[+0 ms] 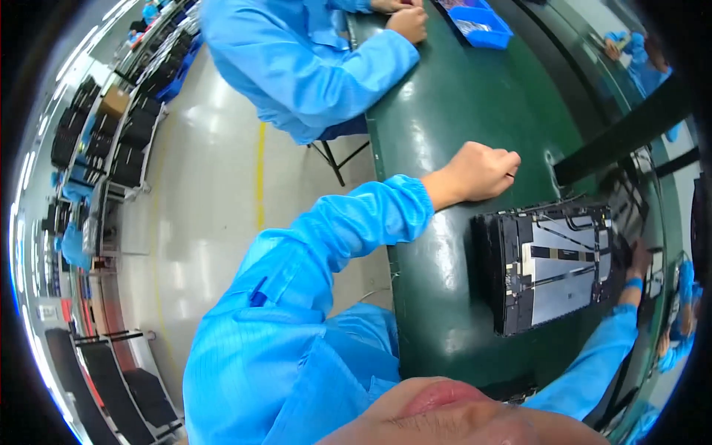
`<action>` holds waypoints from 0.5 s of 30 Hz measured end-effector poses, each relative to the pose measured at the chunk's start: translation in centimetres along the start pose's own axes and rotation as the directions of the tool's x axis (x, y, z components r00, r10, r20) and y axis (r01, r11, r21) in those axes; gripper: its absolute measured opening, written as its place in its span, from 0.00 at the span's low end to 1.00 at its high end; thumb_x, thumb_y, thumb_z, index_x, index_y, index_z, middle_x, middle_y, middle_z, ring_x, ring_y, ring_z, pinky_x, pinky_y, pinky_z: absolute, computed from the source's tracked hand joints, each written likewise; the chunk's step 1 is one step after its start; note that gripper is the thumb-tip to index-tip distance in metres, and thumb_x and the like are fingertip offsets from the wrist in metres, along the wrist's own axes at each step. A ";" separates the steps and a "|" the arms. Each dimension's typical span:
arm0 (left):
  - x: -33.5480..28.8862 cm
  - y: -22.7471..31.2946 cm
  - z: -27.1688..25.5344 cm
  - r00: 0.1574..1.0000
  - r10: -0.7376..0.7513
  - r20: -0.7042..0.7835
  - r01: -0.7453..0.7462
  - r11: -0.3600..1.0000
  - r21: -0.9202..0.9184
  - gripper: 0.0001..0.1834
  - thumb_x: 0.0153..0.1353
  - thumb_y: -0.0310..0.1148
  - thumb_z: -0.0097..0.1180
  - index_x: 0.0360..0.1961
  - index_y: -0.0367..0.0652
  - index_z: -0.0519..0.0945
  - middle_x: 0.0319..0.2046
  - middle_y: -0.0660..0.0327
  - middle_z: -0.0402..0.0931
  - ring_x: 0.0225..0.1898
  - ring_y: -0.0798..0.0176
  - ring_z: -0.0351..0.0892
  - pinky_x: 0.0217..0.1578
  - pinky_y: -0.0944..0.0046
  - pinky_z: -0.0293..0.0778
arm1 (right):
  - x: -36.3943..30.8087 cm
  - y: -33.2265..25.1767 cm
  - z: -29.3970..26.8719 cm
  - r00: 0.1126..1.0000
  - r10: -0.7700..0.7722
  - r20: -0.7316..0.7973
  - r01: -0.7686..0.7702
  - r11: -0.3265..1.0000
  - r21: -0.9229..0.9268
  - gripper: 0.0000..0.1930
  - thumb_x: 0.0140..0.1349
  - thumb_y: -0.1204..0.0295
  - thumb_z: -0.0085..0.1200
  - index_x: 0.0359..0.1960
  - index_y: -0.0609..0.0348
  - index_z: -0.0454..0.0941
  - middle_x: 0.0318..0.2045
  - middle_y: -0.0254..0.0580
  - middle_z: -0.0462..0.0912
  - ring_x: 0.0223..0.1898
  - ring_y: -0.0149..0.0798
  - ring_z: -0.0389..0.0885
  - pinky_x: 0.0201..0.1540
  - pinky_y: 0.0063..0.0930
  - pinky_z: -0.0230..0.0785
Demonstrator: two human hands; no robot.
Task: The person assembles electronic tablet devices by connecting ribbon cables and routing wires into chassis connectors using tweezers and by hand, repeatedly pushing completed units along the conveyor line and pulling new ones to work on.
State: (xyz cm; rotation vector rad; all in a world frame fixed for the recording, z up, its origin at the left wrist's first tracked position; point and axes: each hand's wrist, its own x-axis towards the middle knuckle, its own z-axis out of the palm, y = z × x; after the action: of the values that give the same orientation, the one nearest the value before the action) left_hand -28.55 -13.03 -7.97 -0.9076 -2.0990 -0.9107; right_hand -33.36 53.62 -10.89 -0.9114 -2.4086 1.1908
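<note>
My left hand (482,172) rests on the green table, closed in a loose fist with the fingers curled under. A tiny dark bit shows by its fingertips; what it holds, if anything, I cannot make out. Just nearer to me stands a stack of black open device cases (512,274). Silver battery-like panels (564,259), dark strips and thin cables show on the top one. My right hand (639,259) is beyond the right side of the stack, at the dark, cluttered edge of the table. It is small and dim there, and its fingers cannot be made out.
The green table (445,326) runs away from me. A blue bin (478,28) with small parts stands at its far end. A co-worker in a blue smock (311,67) sits at the far left side. A black post (623,141) rises on the right. Loaded racks (126,141) line the left.
</note>
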 end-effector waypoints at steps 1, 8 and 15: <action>-0.1 -0.1 -0.2 1.000 -0.001 0.000 0.001 1.000 0.015 0.04 0.53 0.31 0.58 0.29 0.46 0.76 0.21 0.60 0.78 0.23 0.53 0.81 0.24 0.55 0.77 | 0.3 0.3 -2.1 0.991 -0.130 0.005 0.127 0.957 -0.262 0.23 0.64 0.53 0.53 0.28 0.66 0.80 0.30 0.44 0.81 0.34 0.41 0.73 0.38 0.41 0.63; -0.4 -0.5 0.4 0.998 0.013 0.057 -0.018 0.997 0.080 0.05 0.55 0.30 0.58 0.33 0.45 0.76 0.23 0.60 0.79 0.25 0.52 0.82 0.25 0.54 0.77 | -6.9 0.6 -13.5 0.966 -0.252 0.057 0.240 0.790 -0.564 0.32 0.69 0.46 0.48 0.49 0.71 0.81 0.47 0.61 0.83 0.47 0.60 0.79 0.54 0.48 0.67; -1.7 -0.9 -0.6 0.998 -0.041 0.038 0.035 0.989 0.144 0.05 0.55 0.31 0.58 0.32 0.45 0.76 0.24 0.58 0.80 0.25 0.51 0.82 0.26 0.53 0.77 | -24.9 -6.5 -20.5 0.837 -0.516 0.184 0.480 0.529 -0.700 0.20 0.73 0.63 0.50 0.53 0.71 0.78 0.49 0.60 0.83 0.51 0.55 0.80 0.56 0.40 0.69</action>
State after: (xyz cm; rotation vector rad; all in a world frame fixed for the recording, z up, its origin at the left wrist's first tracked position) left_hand -28.17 -14.52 -9.31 -0.8202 -2.1923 -0.7552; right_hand -6.63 46.54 6.96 -0.3103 -2.8332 -0.0506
